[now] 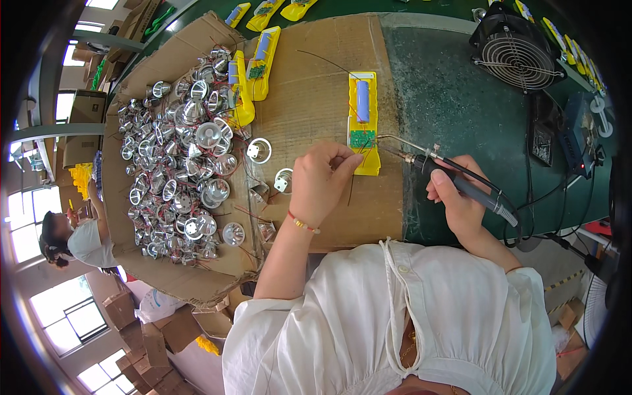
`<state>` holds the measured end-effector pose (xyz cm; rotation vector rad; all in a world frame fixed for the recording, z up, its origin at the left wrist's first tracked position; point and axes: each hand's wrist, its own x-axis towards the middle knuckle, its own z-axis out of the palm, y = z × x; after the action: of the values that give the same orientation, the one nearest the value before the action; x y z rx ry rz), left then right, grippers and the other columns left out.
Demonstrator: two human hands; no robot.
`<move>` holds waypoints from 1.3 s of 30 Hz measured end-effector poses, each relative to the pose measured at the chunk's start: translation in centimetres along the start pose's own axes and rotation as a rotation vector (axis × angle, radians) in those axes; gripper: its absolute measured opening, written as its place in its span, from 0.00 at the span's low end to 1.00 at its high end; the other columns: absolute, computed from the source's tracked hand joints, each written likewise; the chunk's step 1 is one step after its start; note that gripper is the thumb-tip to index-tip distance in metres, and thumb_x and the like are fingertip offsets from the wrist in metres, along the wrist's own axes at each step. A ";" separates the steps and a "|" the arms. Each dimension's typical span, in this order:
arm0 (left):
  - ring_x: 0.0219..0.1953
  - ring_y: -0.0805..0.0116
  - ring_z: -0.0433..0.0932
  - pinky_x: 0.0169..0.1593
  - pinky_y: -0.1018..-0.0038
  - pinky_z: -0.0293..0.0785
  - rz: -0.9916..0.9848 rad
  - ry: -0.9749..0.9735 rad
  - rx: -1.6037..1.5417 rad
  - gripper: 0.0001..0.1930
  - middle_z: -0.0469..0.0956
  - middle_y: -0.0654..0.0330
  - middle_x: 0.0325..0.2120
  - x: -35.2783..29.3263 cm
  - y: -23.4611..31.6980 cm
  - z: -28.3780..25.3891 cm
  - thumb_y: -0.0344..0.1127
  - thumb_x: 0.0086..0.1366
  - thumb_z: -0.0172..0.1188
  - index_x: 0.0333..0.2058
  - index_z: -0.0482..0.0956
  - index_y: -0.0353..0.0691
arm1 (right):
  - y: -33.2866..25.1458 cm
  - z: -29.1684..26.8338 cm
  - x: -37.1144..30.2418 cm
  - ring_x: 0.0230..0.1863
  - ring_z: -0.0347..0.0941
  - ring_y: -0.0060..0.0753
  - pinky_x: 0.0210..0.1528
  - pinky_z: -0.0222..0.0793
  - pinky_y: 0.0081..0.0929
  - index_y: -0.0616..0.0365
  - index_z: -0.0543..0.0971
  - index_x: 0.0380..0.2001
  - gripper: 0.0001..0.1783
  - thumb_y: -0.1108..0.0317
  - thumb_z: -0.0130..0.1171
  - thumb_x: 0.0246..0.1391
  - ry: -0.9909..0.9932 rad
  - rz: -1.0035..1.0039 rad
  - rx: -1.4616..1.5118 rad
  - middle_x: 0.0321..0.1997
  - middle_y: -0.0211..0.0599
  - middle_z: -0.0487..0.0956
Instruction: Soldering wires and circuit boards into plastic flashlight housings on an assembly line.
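A yellow plastic housing (370, 166) lies on the cardboard with its inside facing up. In it sit a blue cylindrical battery (363, 102) and, nearer me, a small green circuit board (359, 138). My left hand (317, 176) is at the board's near left side, thumb and forefinger pinched on a thin wire (349, 192). My right hand (462, 201) grips a soldering iron (469, 189) from the right. A thin metal guide tube (398, 141) clamped along the iron reaches to the board's right edge. The iron's tip is close to the board; contact cannot be made out.
A cardboard box (227, 280) full of silver reflector cups (209, 135) stands left. Loose reflectors (259, 151) lie beside it. More yellow housings (264, 62) are behind. A black fan (519, 59) and a blue soldering station (580, 135) with cables stand right. Another person (89, 242) is far left.
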<state>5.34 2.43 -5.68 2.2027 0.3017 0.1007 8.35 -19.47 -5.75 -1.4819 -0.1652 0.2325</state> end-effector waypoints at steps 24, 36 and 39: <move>0.17 0.68 0.73 0.23 0.74 0.67 -0.157 0.105 -0.041 0.10 0.75 0.56 0.15 0.3 0.1 1.0 0.34 0.53 0.60 0.21 0.77 0.33 | 0.8 1.3 1.5 0.20 0.70 0.16 0.23 0.68 0.14 0.63 0.72 0.30 0.08 0.72 0.60 0.48 -0.044 0.077 0.053 0.21 0.33 0.75; 0.16 0.66 0.71 0.22 0.73 0.65 -0.145 0.167 -0.011 0.09 0.73 0.55 0.15 0.0 0.4 1.4 0.34 0.54 0.59 0.21 0.76 0.33 | 0.8 1.0 1.2 0.21 0.71 0.18 0.23 0.69 0.15 0.64 0.72 0.32 0.08 0.72 0.58 0.50 -0.009 0.081 0.118 0.22 0.35 0.75; 0.16 0.66 0.71 0.22 0.73 0.65 -0.131 0.170 -0.008 0.10 0.72 0.55 0.14 0.1 0.3 1.5 0.34 0.54 0.59 0.21 0.76 0.33 | 0.6 1.0 1.2 0.22 0.71 0.18 0.23 0.69 0.15 0.64 0.71 0.32 0.09 0.72 0.58 0.50 -0.027 0.085 0.133 0.23 0.35 0.75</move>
<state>5.76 1.14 -6.38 2.1637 0.5379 0.2177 9.20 -18.17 -6.35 -1.3554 -0.1064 0.3258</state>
